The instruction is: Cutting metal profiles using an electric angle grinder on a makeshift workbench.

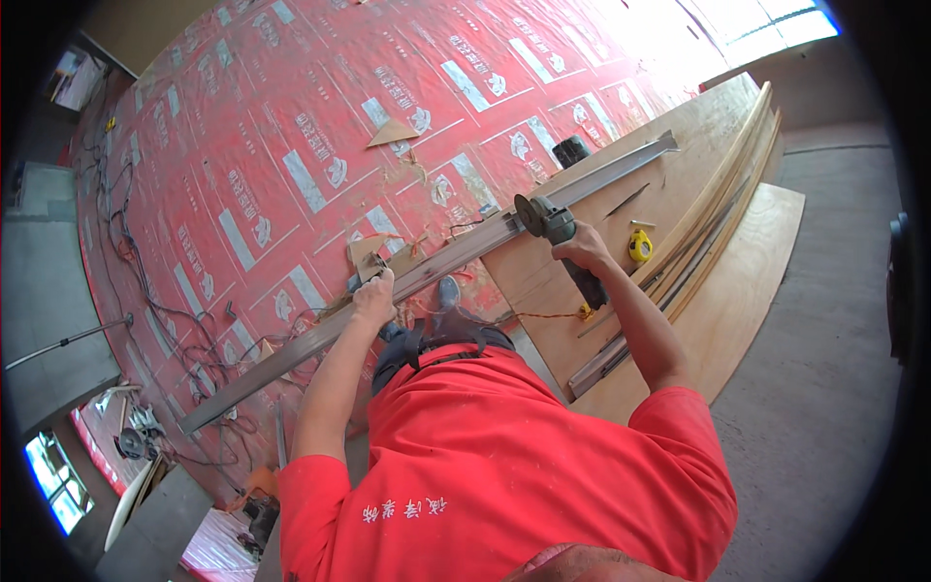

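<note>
A long grey metal channel [456,257] runs slantwise across the view, from the lower left to the plywood at the upper right. My left hand [375,299] is closed on it left of the middle, the fingertips partly hidden. In my right hand [585,248] is a dark green angle grinder [556,224], gripped by its body. Its round disc [529,214] stands at the channel, close to a dark spot on the metal; whether they touch I cannot tell. Just past my left hand lies a small wood scrap [365,249].
Plywood [543,291] lies under the channel's right part, with a yellow tape measure [640,246] and long thin strips [713,213] on it. Tangled cables [208,354] cover the left of the red printed floor sheet [262,126]. A black cylindrical thing [571,150] stands beyond the channel.
</note>
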Motion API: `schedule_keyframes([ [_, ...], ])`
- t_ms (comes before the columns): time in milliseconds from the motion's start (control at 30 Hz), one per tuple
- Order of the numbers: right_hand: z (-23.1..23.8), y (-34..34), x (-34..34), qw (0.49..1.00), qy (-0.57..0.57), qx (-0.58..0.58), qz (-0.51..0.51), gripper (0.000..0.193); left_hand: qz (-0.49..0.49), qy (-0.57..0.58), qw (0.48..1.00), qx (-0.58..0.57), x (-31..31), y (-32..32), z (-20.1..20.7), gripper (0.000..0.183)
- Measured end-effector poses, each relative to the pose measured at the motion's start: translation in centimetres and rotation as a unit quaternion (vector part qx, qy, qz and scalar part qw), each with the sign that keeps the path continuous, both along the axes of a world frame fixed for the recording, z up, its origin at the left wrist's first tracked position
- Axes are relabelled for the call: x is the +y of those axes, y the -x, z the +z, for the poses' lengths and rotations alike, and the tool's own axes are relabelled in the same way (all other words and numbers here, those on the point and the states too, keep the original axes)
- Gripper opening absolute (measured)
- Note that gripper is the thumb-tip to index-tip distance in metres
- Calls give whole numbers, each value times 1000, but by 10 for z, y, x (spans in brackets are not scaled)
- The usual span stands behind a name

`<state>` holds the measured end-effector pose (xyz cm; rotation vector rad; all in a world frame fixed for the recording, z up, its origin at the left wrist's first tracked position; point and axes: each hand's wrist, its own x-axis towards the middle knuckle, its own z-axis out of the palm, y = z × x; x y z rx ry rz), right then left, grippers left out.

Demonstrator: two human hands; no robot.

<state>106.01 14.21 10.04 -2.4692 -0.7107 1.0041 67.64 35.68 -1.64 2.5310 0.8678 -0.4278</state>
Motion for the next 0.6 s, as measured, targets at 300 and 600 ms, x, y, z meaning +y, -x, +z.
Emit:
schedule_keyframes([
  [300,13,9,7,999,29,24,4,43,-1,-2,1000,25,1,-3,5,49],
  [600,-6,-1,3,998,-6,67,-1,41,6,8,999,32,2,-8,12,48],
])
